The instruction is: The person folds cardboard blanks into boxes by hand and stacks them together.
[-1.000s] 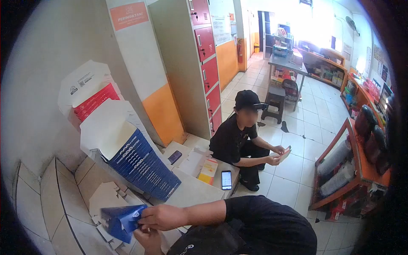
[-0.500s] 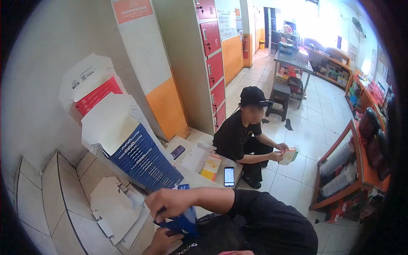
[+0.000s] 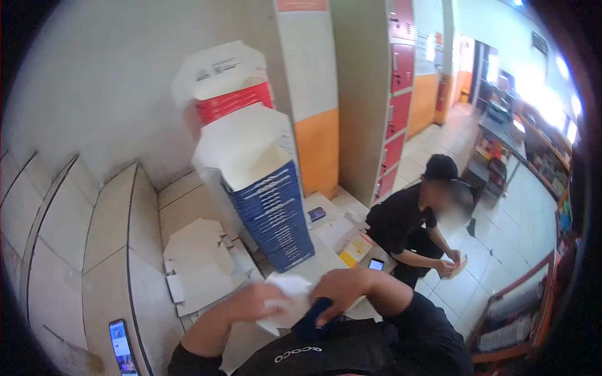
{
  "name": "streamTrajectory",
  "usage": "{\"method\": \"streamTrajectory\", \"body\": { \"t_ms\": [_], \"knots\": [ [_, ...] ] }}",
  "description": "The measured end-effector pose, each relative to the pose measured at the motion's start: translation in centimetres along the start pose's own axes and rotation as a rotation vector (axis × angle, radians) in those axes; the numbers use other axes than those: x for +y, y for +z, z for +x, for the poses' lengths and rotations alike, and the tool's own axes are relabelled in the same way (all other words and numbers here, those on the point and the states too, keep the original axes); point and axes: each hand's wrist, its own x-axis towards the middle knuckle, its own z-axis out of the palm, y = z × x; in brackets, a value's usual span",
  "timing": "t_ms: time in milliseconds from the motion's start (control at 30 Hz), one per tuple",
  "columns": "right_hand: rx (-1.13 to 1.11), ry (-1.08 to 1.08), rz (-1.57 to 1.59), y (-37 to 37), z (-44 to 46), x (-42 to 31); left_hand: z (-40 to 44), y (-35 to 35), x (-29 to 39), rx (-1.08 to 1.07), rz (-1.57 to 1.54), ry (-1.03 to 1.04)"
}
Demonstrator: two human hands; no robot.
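Note:
In front of my black apron, my two hands are on one paper carton (image 3: 307, 323), blue outside and white inside. My right hand (image 3: 342, 291) comes in from the right, its fingers bent over the blue side. At the white flap, my left hand (image 3: 260, 302) has its fingers closed on the edge, slightly blurred. Just beyond my hands rises a tall stack of nested blue cartons (image 3: 273, 216), the top one showing its white inside. Flat white carton blanks (image 3: 200, 266) lie left of that stack.
Behind stand red cartons (image 3: 235, 105). Phones lie on the left step (image 3: 122, 348) and near the co-worker (image 3: 376, 264); a dark phone (image 3: 316, 214) lies behind the stack. A co-worker (image 3: 407, 219) crouches at right, holding a small carton. Red lockers (image 3: 401, 66) stand beyond.
My view has turned left, so the stack and co-worker appear farther right. My left hand has risen from below the carton to its white flap, and the carton's white inside now shows.

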Motion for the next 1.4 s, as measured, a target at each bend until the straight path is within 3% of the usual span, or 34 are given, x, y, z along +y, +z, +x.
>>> {"method": "streamTrajectory", "body": {
  "t_ms": [33, 67, 100, 167, 300, 367, 433, 500, 533, 567, 633, 667, 733, 833, 933, 1033, 1100, 1200, 1300, 1400],
  "knots": [
    [-0.015, -0.054, -0.02, -0.5, -1.0, 0.2, 0.7, -3.2, 2.0, 0.334, 0.067, -0.168],
    [-0.032, -0.127, 0.129, 0.3, -1.9, 2.0, 0.7, -5.2, 0.5, 0.58, 0.225, -0.193],
    [-0.014, -0.09, 0.146, 0.2, -3.1, 2.2, 0.6, -7.5, -0.2, 0.669, 0.641, -0.193],
    [0.063, -0.038, 0.22, -0.1, -5.5, 1.9, 1.3, -11.0, -2.2, 0.661, 0.806, -0.411],
    [0.307, -0.018, 0.378, -0.2, -8.9, 0.6, 2.0, -13.7, -6.6, 0.456, 0.957, -0.507],
    [0.423, 0.0, 0.415, 1.4, -10.2, 0.8, 3.2, -13.8, -5.7, 0.444, 0.911, -0.522],
    [0.503, 0.175, 0.346, 3.1, -10.4, 1.4, 4.1, -14.0, -1.1, 0.64, 0.839, -0.388],
    [0.582, 0.331, 0.338, 5.5, -9.3, 2.6, 3.2, -14.5, 2.5, 0.876, 0.697, 0.024],
    [0.54, 0.443, 0.339, 6.7, -8.8, 3.5, 2.1, -14.4, 3.8, 0.997, 0.444, 0.158],
    [0.566, 0.431, 0.357, 7.9, -8.3, 3.7, 1.5, -14.5, 7.1, 1.146, 0.413, 0.208],
    [0.527, 0.45, 0.349, 9.0, -7.3, 3.5, 1.8, -15.1, 12.1, 1.652, 0.147, 0.355],
    [0.466, 0.481, 0.326, 9.3, -6.8, 3.5, 4.3, -15.1, 16.6, 2.084, -0.046, 0.189],
    [0.511, 0.343, 0.368, 11.6, -5.6, 5.2, 3.0, -14.2, 15.5, 1.982, 0.775, 0.056],
    [0.565, 0.268, 0.402, 11.7, -4.7, 5.3, -7.0, -12.9, 2.8, 1.441, 0.035, 0.526],
    [0.589, 0.306, 0.301, 10.6, -3.9, 4.9, 0.0, -7.6, 2.9, 0.846, 0.075, 0.136],
    [0.555, 0.33, 0.246, 9.3, -3.5, 3.9, 4.5, -0.4, 3.0, 0.215, 0.325, -0.009],
    [0.529, 0.315, 0.273, 9.7, -3.1, 4.3, 5.8, 3.5, 2.7, 0.141, 0.455, 0.061],
    [0.443, 0.279, 0.161, 9.9, -2.8, 4.8, 5.1, 12.0, -5.6, 0.145, 0.136, -0.025],
    [0.648, 0.303, -0.165, 7.8, -3.4, 4.6, 5.2, 15.8, -9.2, 0.274, -0.063, -0.101],
    [0.616, 0.368, -0.149, 3.2, -5.5, 3.6, 4.6, 18.0, -11.8, 0.109, -0.229, -0.157]
  ]
}}
